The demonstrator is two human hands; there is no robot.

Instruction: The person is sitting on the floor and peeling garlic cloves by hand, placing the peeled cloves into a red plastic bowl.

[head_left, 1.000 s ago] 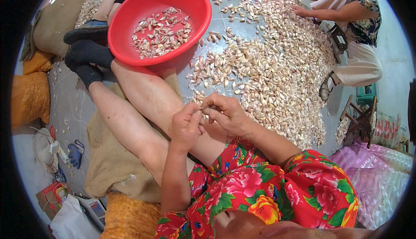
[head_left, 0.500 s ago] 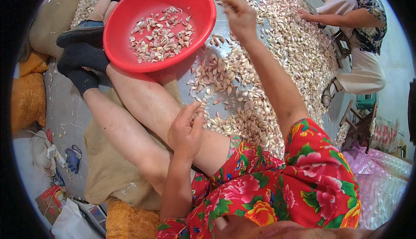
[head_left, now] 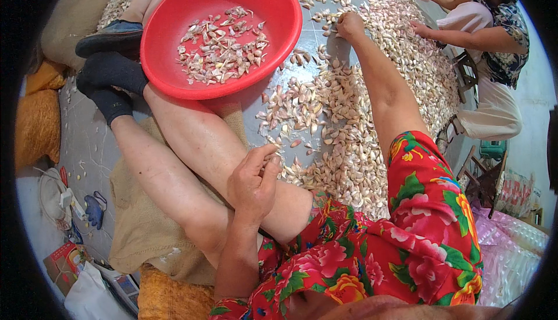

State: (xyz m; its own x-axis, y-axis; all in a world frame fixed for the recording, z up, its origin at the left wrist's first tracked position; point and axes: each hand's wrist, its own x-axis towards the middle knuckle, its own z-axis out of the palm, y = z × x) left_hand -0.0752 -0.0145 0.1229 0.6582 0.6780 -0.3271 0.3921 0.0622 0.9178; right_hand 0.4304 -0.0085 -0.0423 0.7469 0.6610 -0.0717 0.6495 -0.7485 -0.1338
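Note:
A broad spread of garlic cloves (head_left: 354, 151) covers the floor to the right of my legs. My right hand (head_left: 351, 27) reaches far forward over its left edge, the fingertips pressed together close to the floor; what they hold, if anything, is too small to make out. Above my knee, my left hand (head_left: 253, 183) is closed in a pinch, with its content hidden by the fingers. Beyond my shins stands a wide red basin (head_left: 152, 47), tilted a little toward me. Papery, shrivelled garlic cloves (head_left: 224, 44) lie in its bottom.
Another person (head_left: 494, 41) sits at the right with hands at the cloves. Someone's dark shoe (head_left: 109, 38) is beside the basin. A burlap sack (head_left: 157, 215) lies under my legs. Orange sacks (head_left: 38, 128), a blue glove (head_left: 95, 211) and a wooden stool (head_left: 482, 175) lie around.
My right hand has moved right and down from beside the basin's rim to the cloves, its fingers closing together. My left hand has stayed nearly in place. The view has shifted slightly.

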